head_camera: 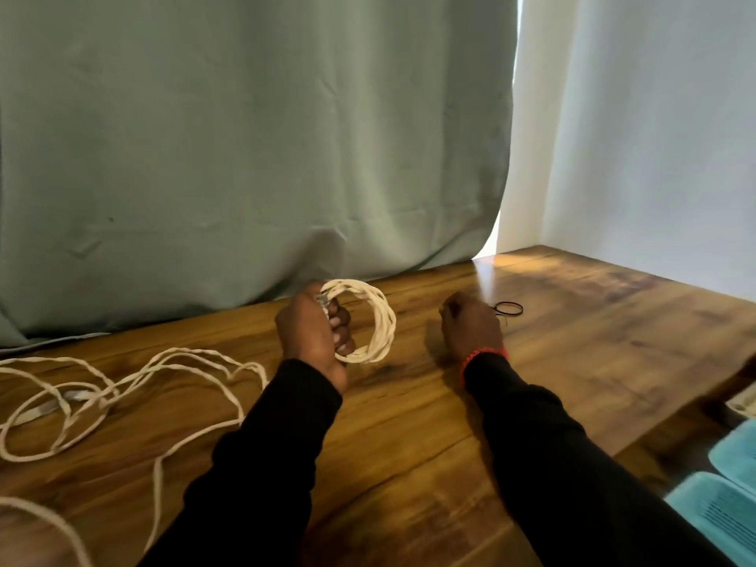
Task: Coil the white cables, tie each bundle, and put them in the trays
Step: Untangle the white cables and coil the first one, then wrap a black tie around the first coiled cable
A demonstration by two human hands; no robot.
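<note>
My left hand [315, 337] grips a coiled white cable bundle [378, 321] and holds it upright just above the wooden table [409, 444]. The bundle's loops stick out to the right of my fist. More loose white cable [122, 386] lies tangled on the table at the left, with a strand running toward the near edge. My right hand [470, 327] is knuckles-up on the table, its fingers curled down on the left end of a black tie [509, 308]; the fingertips are hidden. Blue trays [728, 521] sit past the table's right edge.
A green curtain [245, 157] hangs along the table's far edge, and a white wall [654, 137] stands at the right. A pale container [744, 403] shows partly at the right frame edge, above the blue trays.
</note>
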